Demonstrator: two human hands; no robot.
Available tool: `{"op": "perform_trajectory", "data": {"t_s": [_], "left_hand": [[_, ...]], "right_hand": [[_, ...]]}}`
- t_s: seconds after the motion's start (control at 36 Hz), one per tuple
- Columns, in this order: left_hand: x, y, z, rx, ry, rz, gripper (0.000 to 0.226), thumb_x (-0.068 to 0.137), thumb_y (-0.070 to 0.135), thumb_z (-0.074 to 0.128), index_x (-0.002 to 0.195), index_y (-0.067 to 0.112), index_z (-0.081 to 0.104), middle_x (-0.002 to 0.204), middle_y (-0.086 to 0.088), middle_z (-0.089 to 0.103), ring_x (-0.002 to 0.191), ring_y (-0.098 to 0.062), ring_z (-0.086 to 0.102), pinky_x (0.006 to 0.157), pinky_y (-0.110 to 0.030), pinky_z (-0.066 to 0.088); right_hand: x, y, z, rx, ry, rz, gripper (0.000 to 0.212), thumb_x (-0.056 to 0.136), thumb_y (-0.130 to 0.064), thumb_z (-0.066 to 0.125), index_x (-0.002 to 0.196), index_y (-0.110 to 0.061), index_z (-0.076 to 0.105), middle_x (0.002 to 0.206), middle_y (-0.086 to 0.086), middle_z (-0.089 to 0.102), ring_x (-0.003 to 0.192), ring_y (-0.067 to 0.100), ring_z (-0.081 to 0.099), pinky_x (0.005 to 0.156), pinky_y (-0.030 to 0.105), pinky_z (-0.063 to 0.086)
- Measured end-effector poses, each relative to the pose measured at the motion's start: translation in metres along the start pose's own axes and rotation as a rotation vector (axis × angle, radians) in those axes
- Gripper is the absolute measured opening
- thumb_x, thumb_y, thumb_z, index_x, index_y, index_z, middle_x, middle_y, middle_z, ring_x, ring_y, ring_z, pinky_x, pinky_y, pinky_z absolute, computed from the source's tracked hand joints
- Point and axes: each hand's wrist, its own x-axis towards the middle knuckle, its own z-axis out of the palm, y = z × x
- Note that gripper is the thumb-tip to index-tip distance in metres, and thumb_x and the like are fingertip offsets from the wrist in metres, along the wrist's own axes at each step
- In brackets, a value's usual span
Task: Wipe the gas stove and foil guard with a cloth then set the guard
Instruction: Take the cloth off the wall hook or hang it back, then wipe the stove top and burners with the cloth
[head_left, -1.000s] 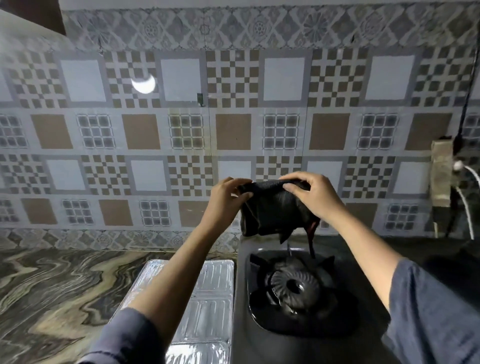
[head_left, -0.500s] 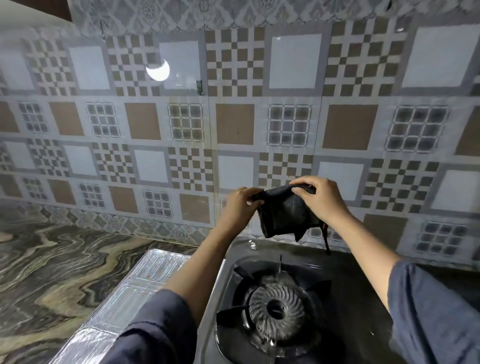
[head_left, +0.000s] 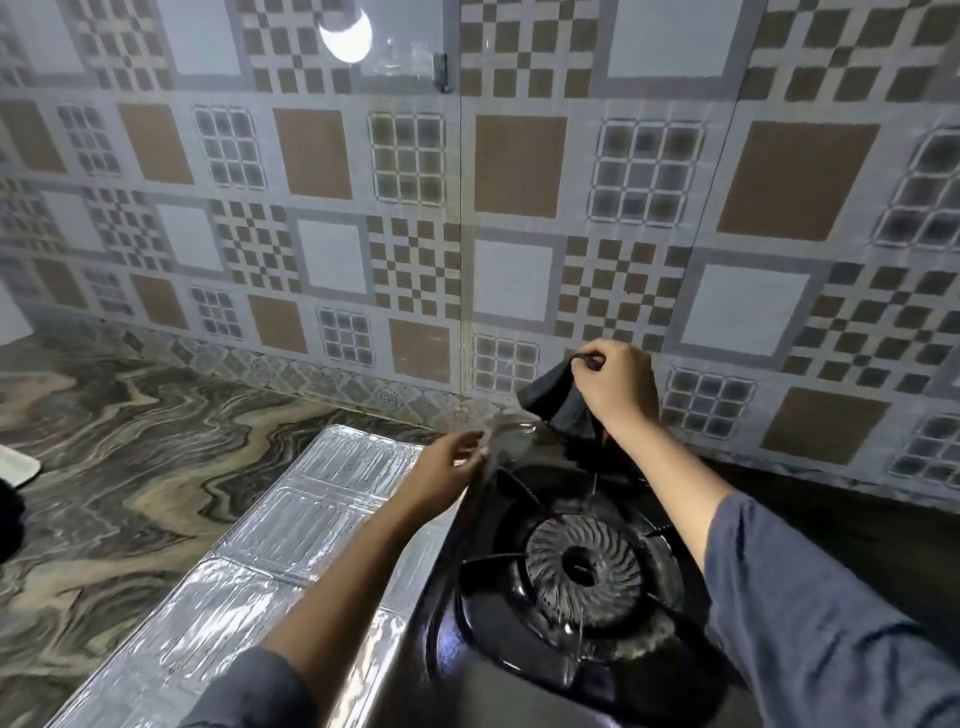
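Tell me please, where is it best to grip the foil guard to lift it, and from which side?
Probably its long left edge, from the left: the foil guard lies flat on the counter, its right edge against the stove.

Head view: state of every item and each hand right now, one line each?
cloth: bunched, held up above the back of the stove
right hand: shut on the cloth
left hand: at the stove's back left corner, blurred, grip unclear
gas stove: unlit, surface looks wet and glossy
burner: no flame
foil guard: lying flat on the counter left of the stove
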Motion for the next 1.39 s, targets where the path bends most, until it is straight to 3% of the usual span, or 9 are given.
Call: {"op": "perform_trajectory", "data": {"t_s": [0.14, 0.28, 0.36, 0.47, 0.58, 0.86, 0.97, 1.17, 1.39], "left_hand": [[-0.012, -0.013, 0.002, -0.094, -0.068, -0.050, 0.035, 0.094, 0.013, 0.052, 0.128, 0.006, 0.053, 0.120, -0.005, 0.061, 0.107, -0.012, 0.058, 0.089, -0.020, 0.044], [-0.020, -0.021, 0.004, -0.182, -0.072, -0.107, 0.037, 0.093, 0.012, 0.053, 0.129, 0.005, 0.051, 0.128, -0.010, 0.059, 0.112, -0.018, 0.058, 0.096, -0.027, 0.047], [-0.024, -0.025, 0.005, -0.209, -0.079, -0.105, 0.035, 0.092, 0.010, 0.054, 0.127, 0.005, 0.053, 0.127, -0.009, 0.059, 0.108, -0.015, 0.058, 0.089, -0.018, 0.049], [-0.025, -0.028, 0.007, -0.268, -0.062, -0.113, 0.034, 0.093, 0.006, 0.052, 0.127, 0.003, 0.053, 0.127, -0.011, 0.059, 0.108, -0.014, 0.058, 0.086, -0.012, 0.048], [-0.026, -0.026, 0.007, -0.303, -0.049, -0.109, 0.033, 0.093, 0.006, 0.051, 0.125, 0.004, 0.054, 0.118, -0.006, 0.061, 0.106, -0.012, 0.058, 0.090, -0.018, 0.047], [-0.028, -0.031, 0.009, -0.341, -0.026, -0.137, 0.036, 0.092, 0.009, 0.053, 0.128, 0.003, 0.053, 0.126, -0.010, 0.060, 0.112, -0.013, 0.057, 0.101, -0.028, 0.044], [-0.028, -0.029, 0.009, -0.364, -0.020, -0.135, 0.034, 0.092, 0.006, 0.052, 0.126, 0.002, 0.055, 0.124, -0.010, 0.061, 0.109, -0.013, 0.058, 0.098, -0.026, 0.045], [-0.028, -0.029, 0.011, -0.408, -0.016, -0.136, 0.035, 0.092, 0.002, 0.050, 0.126, 0.000, 0.053, 0.119, -0.008, 0.061, 0.106, -0.012, 0.057, 0.082, -0.008, 0.048], [-0.025, -0.035, 0.010, -0.486, -0.057, -0.158, 0.032, 0.092, 0.001, 0.050, 0.124, 0.001, 0.054, 0.113, -0.009, 0.063, 0.094, -0.004, 0.062, 0.078, -0.007, 0.051]], "right_hand": [[-0.016, 0.000, 0.029, 0.001, -0.281, -0.083, 0.015, 0.085, -0.017, 0.061, 0.092, -0.009, 0.072, 0.097, 0.011, 0.072, 0.093, 0.027, 0.064, 0.082, 0.038, 0.055], [-0.022, 0.007, 0.044, 0.051, -0.513, -0.087, 0.021, 0.087, -0.031, 0.062, 0.101, -0.018, 0.070, 0.112, 0.007, 0.064, 0.114, 0.024, 0.052, 0.097, 0.036, 0.042], [-0.021, 0.011, 0.049, 0.013, -0.657, -0.105, 0.033, 0.091, -0.042, 0.051, 0.111, -0.019, 0.064, 0.120, 0.007, 0.049, 0.120, 0.017, 0.040, 0.106, 0.037, 0.031], [-0.019, 0.009, 0.061, -0.027, -0.881, -0.066, 0.055, 0.098, -0.046, 0.024, 0.141, -0.016, 0.038, 0.152, 0.005, 0.028, 0.144, 0.020, 0.018, 0.119, 0.039, 0.012], [-0.024, 0.008, 0.075, -0.224, -1.043, -0.154, 0.055, 0.100, -0.043, 0.017, 0.150, -0.020, 0.011, 0.159, -0.002, 0.003, 0.147, 0.016, -0.004, 0.118, 0.039, -0.005], [-0.007, 0.027, 0.087, -0.372, -1.109, -0.405, 0.061, 0.096, -0.049, 0.032, 0.149, -0.028, 0.009, 0.159, -0.002, 0.005, 0.147, 0.016, -0.004, 0.119, 0.042, -0.005], [-0.004, 0.030, 0.095, -0.345, -1.002, -0.311, 0.059, 0.092, -0.060, 0.018, 0.145, -0.036, 0.022, 0.159, -0.005, 0.007, 0.147, 0.022, 0.000, 0.117, 0.054, -0.002], [-0.010, 0.018, 0.107, -0.420, -0.986, -0.448, 0.061, 0.094, -0.057, 0.022, 0.147, -0.028, 0.020, 0.157, -0.001, 0.019, 0.145, 0.019, 0.015, 0.118, 0.038, 0.011], [0.000, 0.027, 0.112, -0.399, -0.965, -0.477, 0.051, 0.091, -0.059, 0.032, 0.136, -0.035, 0.040, 0.149, -0.006, 0.036, 0.138, 0.020, 0.030, 0.112, 0.044, 0.023]]}}
